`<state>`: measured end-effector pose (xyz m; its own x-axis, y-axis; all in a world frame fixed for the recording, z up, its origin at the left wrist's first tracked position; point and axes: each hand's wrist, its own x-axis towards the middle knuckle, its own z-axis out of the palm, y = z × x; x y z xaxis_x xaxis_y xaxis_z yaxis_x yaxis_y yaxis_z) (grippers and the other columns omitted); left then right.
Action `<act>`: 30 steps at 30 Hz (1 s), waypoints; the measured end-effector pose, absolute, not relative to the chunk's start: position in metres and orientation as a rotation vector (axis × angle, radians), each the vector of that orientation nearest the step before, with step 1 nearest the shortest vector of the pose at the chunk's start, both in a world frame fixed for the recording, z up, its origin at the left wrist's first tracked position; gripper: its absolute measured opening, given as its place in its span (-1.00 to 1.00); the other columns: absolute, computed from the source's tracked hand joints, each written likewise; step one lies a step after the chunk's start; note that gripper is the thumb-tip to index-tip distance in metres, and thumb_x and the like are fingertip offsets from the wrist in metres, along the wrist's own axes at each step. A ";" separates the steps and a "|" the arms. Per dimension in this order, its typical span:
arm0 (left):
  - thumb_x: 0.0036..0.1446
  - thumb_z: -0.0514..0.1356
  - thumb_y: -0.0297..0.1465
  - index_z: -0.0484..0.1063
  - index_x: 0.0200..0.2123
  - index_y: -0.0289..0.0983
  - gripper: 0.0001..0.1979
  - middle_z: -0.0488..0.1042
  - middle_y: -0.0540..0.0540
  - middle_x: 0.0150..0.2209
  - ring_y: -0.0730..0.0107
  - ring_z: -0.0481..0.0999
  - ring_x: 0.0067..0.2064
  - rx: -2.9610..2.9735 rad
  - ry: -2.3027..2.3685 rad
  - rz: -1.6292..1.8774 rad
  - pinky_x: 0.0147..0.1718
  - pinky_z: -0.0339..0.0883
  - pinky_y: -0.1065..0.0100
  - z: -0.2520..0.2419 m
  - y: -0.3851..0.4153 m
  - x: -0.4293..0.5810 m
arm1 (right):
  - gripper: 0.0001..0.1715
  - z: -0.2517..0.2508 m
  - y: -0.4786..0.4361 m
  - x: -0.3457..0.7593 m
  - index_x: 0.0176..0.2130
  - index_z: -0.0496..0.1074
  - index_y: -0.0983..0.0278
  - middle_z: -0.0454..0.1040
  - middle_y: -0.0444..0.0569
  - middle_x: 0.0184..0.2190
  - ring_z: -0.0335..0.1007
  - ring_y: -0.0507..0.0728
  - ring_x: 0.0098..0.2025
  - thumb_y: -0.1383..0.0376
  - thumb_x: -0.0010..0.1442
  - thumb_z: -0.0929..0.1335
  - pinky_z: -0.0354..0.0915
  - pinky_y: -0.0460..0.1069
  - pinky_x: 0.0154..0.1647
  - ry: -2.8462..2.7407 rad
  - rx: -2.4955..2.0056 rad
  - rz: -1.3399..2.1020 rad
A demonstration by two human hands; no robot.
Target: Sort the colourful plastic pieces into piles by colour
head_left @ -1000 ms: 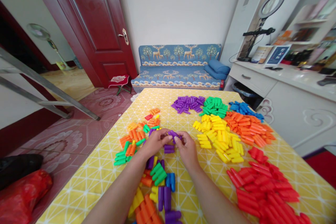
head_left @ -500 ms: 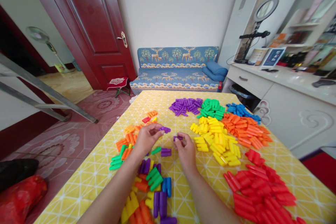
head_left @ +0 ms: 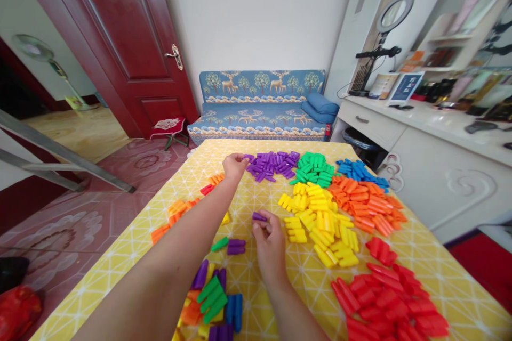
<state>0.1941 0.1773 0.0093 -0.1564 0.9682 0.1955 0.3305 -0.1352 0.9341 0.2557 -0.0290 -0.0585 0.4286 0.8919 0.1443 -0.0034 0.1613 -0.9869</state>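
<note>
My left hand (head_left: 235, 165) reaches out to the left edge of the purple pile (head_left: 274, 164), its fingers closed on a purple plastic piece (head_left: 248, 157). Nearer to me, my right hand (head_left: 270, 240) pinches another purple piece (head_left: 259, 217) between thumb and forefinger, above the cloth. Left of that hand lie a loose green piece (head_left: 220, 244) and a purple joined piece (head_left: 236, 246). My left forearm hides part of the mixed pieces on the left side.
Sorted piles of green (head_left: 314, 168), blue (head_left: 362, 173), orange (head_left: 366, 200), yellow (head_left: 322, 221) and red pieces (head_left: 394, 298) fill the table's right side. Mixed pieces (head_left: 212, 298) lie near the front. A yellow patterned cloth (head_left: 256, 298) covers the table. Beyond stands a blue sofa (head_left: 260, 114).
My left hand has moved forward to the purple pile with a purple piece. My right hand has come slightly nearer, still pinching its piece. The view has shifted a little right.
</note>
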 end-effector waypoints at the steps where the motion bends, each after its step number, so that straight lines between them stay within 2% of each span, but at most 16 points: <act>1: -0.07 0.25 -0.48 0.50 -0.40 -0.40 -0.89 0.60 -0.16 -0.43 0.37 0.56 -0.42 1.478 1.561 1.336 -0.38 0.42 0.39 0.006 0.185 0.194 | -0.68 -0.058 -0.029 0.255 -0.08 0.32 0.29 0.47 0.05 -0.17 0.45 0.11 -0.19 0.31 0.11 0.28 0.36 0.03 -0.12 -0.926 -1.249 0.789; 7: -0.04 0.19 -0.53 0.53 -0.35 -0.39 -0.85 0.61 -0.20 -0.33 0.29 0.58 -0.29 1.558 1.737 1.376 -0.24 0.40 0.35 -0.008 0.212 0.201 | -0.70 -0.054 -0.030 0.253 -0.11 0.34 0.28 0.45 0.01 -0.19 0.43 0.08 -0.22 0.34 0.11 0.26 0.36 0.00 -0.16 -0.946 -1.249 0.782; 12: -0.04 0.18 -0.55 0.58 -0.33 -0.34 -0.80 0.62 -0.18 -0.29 0.19 0.58 -0.19 1.732 1.716 1.234 -0.13 0.38 0.31 -0.020 0.216 0.210 | -0.69 -0.054 -0.029 0.254 -0.12 0.36 0.28 0.46 0.01 -0.20 0.43 0.09 -0.23 0.35 0.09 0.28 0.35 0.00 -0.18 -0.915 -1.245 0.798; 15: -0.10 0.18 -0.61 0.61 -0.37 -0.27 -0.75 0.63 -0.13 -0.30 0.13 0.58 -0.15 1.839 1.651 1.112 -0.06 0.36 0.26 -0.023 0.208 0.207 | -0.69 -0.055 -0.028 0.254 -0.11 0.36 0.29 0.48 0.02 -0.20 0.44 0.10 -0.24 0.34 0.09 0.29 0.35 0.01 -0.18 -0.909 -1.238 0.804; 21: -0.04 0.15 -0.58 0.60 -0.24 -0.27 -0.69 0.59 -0.12 -0.14 0.14 0.50 0.00 1.971 1.512 1.058 0.10 0.26 0.21 -0.007 0.169 0.184 | -0.66 -0.051 -0.027 0.257 -0.13 0.37 0.30 0.52 0.01 -0.25 0.44 0.09 -0.29 0.29 0.05 0.36 0.35 -0.01 -0.27 -0.713 -1.146 0.919; 24: 0.00 0.14 -0.57 0.60 -0.25 -0.26 -0.72 0.60 -0.09 -0.16 0.22 0.54 -0.06 2.020 1.382 1.010 0.03 0.33 0.25 0.003 0.138 0.171 | -0.63 -0.047 -0.026 0.260 -0.15 0.39 0.30 0.53 -0.02 -0.29 0.44 0.07 -0.29 0.29 -0.01 0.40 0.33 -0.05 -0.29 -0.540 -1.004 1.020; 26: 0.02 0.16 -0.53 0.59 -0.27 -0.29 -0.76 0.62 -0.09 -0.25 0.27 0.58 -0.17 2.024 1.270 0.941 -0.09 0.41 0.30 0.007 0.117 0.163 | -0.64 -0.044 -0.025 0.262 -0.20 0.42 0.29 0.53 -0.04 -0.28 0.44 0.04 -0.28 0.31 -0.07 0.43 0.32 -0.08 -0.28 -0.427 -0.894 1.088; 28: 0.04 0.19 -0.44 0.58 -0.23 -0.33 -0.77 0.62 -0.14 -0.28 0.27 0.60 -0.25 1.944 1.087 0.824 -0.20 0.46 0.30 0.007 0.098 0.155 | -0.66 -0.041 -0.026 0.264 -0.25 0.44 0.29 0.52 -0.07 -0.28 0.43 0.01 -0.31 0.32 -0.13 0.46 0.31 -0.09 -0.29 -0.340 -0.794 1.145; 30: 0.03 0.24 -0.31 0.56 -0.19 -0.34 -0.70 0.61 -0.18 -0.23 0.23 0.60 -0.24 1.873 0.942 0.718 -0.20 0.46 0.27 0.005 0.082 0.149 | -0.67 -0.038 -0.026 0.265 -0.30 0.46 0.28 0.51 -0.10 -0.31 0.42 -0.01 -0.35 0.33 -0.16 0.47 0.31 -0.10 -0.31 -0.295 -0.723 1.181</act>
